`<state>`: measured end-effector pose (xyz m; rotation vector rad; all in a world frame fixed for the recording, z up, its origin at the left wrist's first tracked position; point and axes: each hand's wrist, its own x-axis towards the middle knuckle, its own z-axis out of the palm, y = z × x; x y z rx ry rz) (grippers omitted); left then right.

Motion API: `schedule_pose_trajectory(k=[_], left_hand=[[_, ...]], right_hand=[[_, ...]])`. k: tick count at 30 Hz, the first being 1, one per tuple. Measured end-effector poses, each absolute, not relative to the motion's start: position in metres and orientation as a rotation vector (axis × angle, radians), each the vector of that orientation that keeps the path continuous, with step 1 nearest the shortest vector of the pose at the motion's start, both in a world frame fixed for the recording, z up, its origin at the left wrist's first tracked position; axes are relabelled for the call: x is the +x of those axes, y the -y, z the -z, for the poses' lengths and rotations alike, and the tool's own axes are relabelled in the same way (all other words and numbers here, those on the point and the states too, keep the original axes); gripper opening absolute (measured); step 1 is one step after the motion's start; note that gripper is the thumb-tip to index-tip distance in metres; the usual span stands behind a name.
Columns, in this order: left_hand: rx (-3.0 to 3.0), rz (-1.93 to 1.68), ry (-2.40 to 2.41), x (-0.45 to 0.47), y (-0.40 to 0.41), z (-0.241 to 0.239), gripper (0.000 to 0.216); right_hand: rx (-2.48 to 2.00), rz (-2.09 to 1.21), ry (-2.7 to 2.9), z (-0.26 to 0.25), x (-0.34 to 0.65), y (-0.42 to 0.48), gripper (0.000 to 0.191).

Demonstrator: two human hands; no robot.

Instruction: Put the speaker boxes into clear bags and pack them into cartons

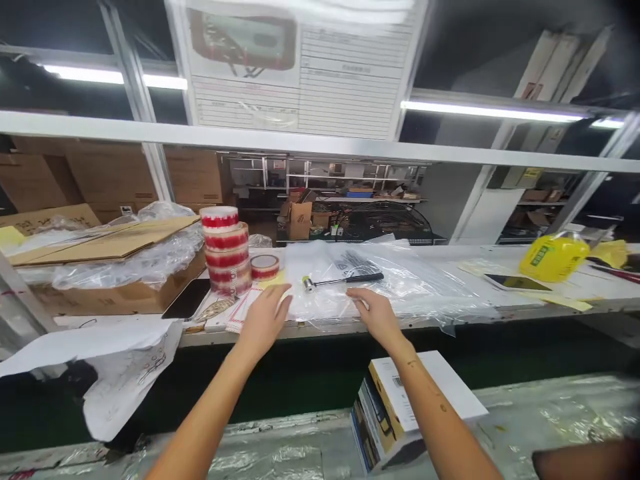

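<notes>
"Which type of site are you occupying?"

"I am working in a factory workshop, at what is resembling a packing station. I am facing a long white workbench (613,292), where stacked tape rolls (227,260) are standing near clear plastic film (425,287) and a hammer (356,279)."

"Which fixtures are indicating this?"

"A metal frame (320,143) is spanning the bench, and a printed sheet (350,87) with a picture and ruled lines is showing above its crossbar. Tube lights (493,112) are glowing beyond. Brown cartons (107,173) are standing at the left; loaded shelves (370,199) are occupying the background."
</notes>
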<state>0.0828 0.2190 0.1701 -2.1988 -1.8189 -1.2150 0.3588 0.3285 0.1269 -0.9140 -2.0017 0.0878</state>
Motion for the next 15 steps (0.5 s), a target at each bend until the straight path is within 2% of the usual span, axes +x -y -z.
schedule_pose_trajectory(k=[2,5,8,12,15], left_hand=[[-2.360,0.881,1.941,0.116,-0.275,-0.175,0.048],[-2.435,0.651,2.040,0.143,-0.332,-0.177,0.042],[-2.482,0.673,2.064,0.142,-0.344,-0.175,0.039],[-2.470,0.748,2.055,0.128,-0.342,-0.167,0.039],[-2.373,0.818,2.058,0.123,-0.349,-0.157,0.042]], right_hand=[[-0.887,-0.026,1.945,-0.125,0.359,-0.323,0.034],[-0.800,0.104,1.963,-0.124,0.364,-0.315,0.046],[-0.739,0.160,1.921,-0.123,0.376,-0.307,0.052],[-0.699,0.143,1.709,-0.130,0.409,-0.281,0.043],[-0.610,-0.070,1.710,-0.133,0.443,-0.236,0.031]])
